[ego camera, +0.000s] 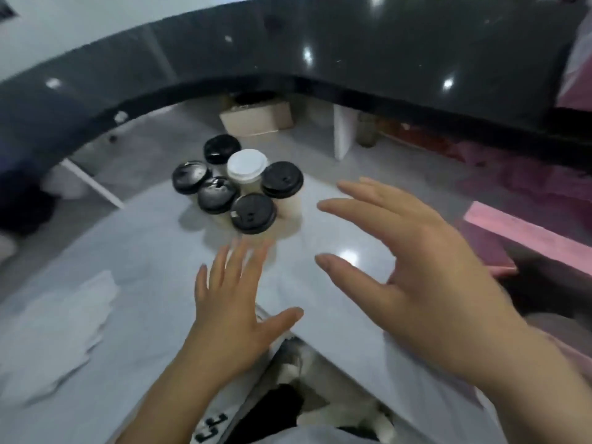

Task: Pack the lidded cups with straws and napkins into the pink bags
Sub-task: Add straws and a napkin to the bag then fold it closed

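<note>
On table [336, 225]: 6 lidded cups [237, 184], 5 blk lids, 1 wht.

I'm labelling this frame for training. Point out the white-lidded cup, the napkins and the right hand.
White-lidded cup [247, 164]: head view, centre of its lid.
Napkins [61, 328]: head view, middle of the white stack at the table's left.
Right hand [426, 267]: head view, back of the hand.

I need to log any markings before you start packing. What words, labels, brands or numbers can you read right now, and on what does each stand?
"CC", or something close: black block characters on the white garment at the bottom edge, seen upside down and partly cut off, so uncertain.
Black cup lids: small pale marks, too blurred to read.
White lid: no print visible.
White napkins: no print visible.
</note>
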`<act>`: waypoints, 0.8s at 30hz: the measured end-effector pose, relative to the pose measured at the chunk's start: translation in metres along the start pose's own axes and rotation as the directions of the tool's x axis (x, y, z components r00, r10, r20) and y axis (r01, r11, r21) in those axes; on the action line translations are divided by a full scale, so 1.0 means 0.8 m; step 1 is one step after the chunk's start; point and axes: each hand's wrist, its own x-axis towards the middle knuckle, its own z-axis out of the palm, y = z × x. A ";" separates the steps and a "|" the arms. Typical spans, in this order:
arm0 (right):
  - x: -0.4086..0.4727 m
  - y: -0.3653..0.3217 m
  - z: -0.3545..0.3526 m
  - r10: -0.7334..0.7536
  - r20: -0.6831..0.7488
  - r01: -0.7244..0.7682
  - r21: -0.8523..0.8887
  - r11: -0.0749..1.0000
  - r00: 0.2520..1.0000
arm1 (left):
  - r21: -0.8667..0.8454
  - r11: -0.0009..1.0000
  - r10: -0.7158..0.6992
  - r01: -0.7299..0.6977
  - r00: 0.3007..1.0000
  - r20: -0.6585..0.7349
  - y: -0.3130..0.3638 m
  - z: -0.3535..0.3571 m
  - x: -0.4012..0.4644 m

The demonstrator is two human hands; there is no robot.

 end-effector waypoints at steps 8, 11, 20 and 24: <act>0.016 -0.044 0.166 -0.090 0.413 0.059 0.088 0.994 0.906 | 0.019 0.899 -0.437 0.438 0.890 0.132 -0.168 0.016 -0.108; 0.015 -0.071 0.244 -0.062 0.557 0.031 0.064 0.997 0.828 | 0.022 0.858 -0.512 0.513 0.852 0.112 -0.243 0.018 -0.135; 0.033 -0.134 0.410 0.071 0.703 0.054 -0.153 0.987 0.708 | -0.317 0.676 -0.734 0.666 0.648 -0.203 -0.441 -0.006 -0.155; 0.028 -0.156 0.449 0.098 0.715 0.055 -0.188 0.981 0.692 | -0.399 0.596 -0.798 0.697 0.572 -0.192 -0.485 -0.011 -0.154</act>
